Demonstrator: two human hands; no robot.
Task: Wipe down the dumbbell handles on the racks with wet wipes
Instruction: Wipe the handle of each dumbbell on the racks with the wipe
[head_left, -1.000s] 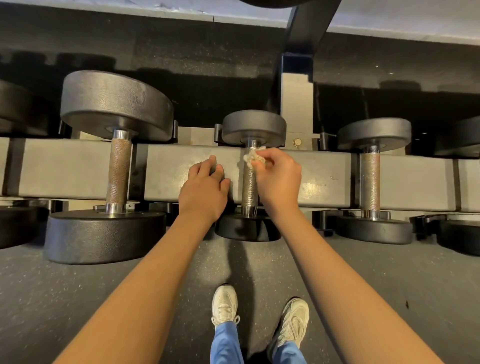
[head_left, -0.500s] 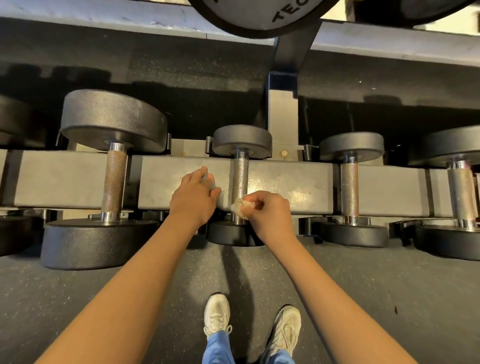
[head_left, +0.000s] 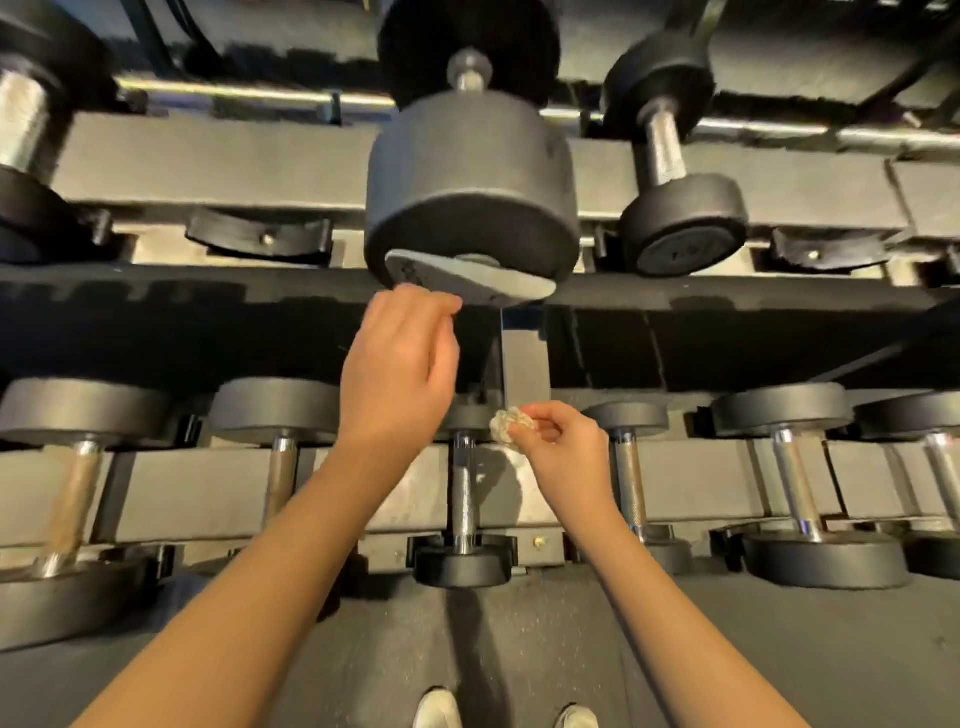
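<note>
My right hand (head_left: 561, 447) pinches a crumpled wet wipe (head_left: 511, 423) in the air, just right of the small dumbbell's handle (head_left: 463, 488) on the lower rack. It no longer touches that handle. My left hand (head_left: 400, 364) is raised with loosely curled fingers and holds nothing; its fingertips are just under the front head of a large dumbbell (head_left: 472, 208) on the upper rack. The large dumbbell's handle is mostly hidden behind its front head.
The lower rack beam (head_left: 208, 493) carries several dumbbells, with handles at left (head_left: 283, 483) and right (head_left: 628, 483). The upper rack holds another dumbbell (head_left: 670, 171) to the right and empty cradles (head_left: 260, 239). My shoes (head_left: 436, 709) stand on the dark rubber floor.
The view tilted up and brought the upper rack in. My left hand left the lower beam and rose toward the large upper dumbbell. My right hand came off the small handle with the wipe.
</note>
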